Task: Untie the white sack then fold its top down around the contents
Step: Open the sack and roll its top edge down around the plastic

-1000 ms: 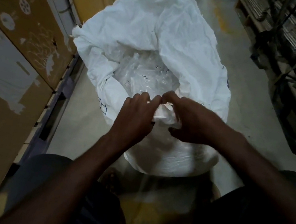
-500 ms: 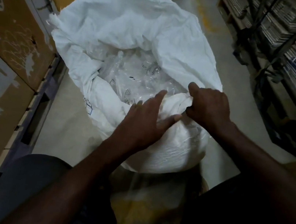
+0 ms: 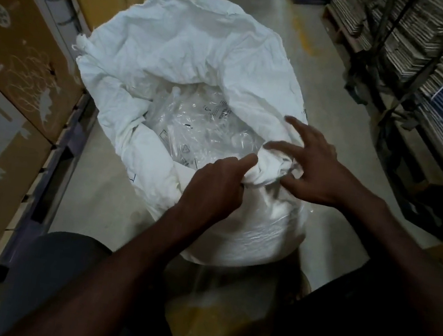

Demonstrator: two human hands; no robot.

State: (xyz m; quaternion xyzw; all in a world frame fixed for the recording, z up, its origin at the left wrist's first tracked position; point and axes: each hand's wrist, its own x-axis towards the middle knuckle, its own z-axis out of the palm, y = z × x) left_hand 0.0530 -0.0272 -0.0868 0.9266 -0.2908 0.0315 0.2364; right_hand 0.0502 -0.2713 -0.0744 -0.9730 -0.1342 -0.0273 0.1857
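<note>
One white sack (image 3: 191, 56) stands open on the floor directly ahead of us at twelve o'clock, its far wall upright, clear plastic bags (image 3: 205, 133) showing inside. Our left hand (image 3: 214, 189) grips the near rim in a closed fist; our right hand (image 3: 314, 170), fingers spread wide, rests just beside it at two o'clock. Two hands, one sack; the bags are too many to count.

Both forearms reach forward. The left hand (image 3: 216, 185) is clenched, thumb extended; the right hand (image 3: 313, 170) is spread, fingers splayed, palm down.
</note>
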